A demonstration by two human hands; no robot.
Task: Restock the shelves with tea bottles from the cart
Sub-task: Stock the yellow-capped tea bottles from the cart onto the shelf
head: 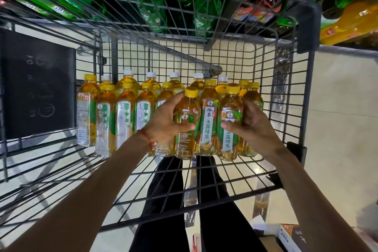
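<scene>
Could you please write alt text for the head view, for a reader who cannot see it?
The left hand grips one tea bottle and the right hand a second tea bottle, among upright bottles in a wire cart.

1. The tea bottles (206,120) are gleaming as clear, glossy plastic, their yellow caps (191,91) looking smooth and duller.
2. The cart (308,32) is showing grey-coated metal wire, matt and smooth.
3. The floor (337,108) is shining, pale and polished.
4. The bracelet (146,136) is looking like red woven cord.
5. The black panel (36,88) is looking matt.
6. The box (286,235) is showing printed cardboard.
</scene>
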